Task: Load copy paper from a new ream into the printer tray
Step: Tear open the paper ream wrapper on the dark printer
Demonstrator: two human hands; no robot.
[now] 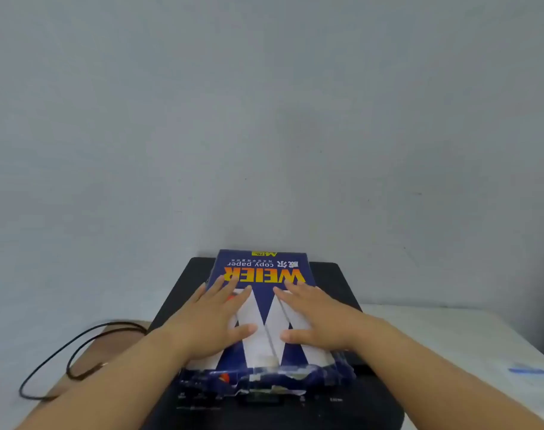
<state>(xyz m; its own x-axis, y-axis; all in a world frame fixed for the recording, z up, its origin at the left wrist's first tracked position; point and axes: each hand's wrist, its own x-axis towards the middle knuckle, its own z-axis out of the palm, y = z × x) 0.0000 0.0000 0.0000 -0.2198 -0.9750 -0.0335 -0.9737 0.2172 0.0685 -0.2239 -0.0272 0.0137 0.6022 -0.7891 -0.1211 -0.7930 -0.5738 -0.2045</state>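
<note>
A blue wrapped ream of copy paper [264,271] with yellow lettering and a big white W lies flat on top of a black printer [332,274]. Its near end [264,380] looks torn and crumpled. My left hand [214,324] rests palm down on the ream's left half, fingers spread. On the right half my right hand [320,318] lies flat in the same way. Neither hand grips anything. The printer's tray is not visible.
The printer stands on a white table [469,342] against a plain grey wall. A black cable [78,352] loops over a brown surface [63,389] to the left. A blue mark [528,371] sits at the table's right edge.
</note>
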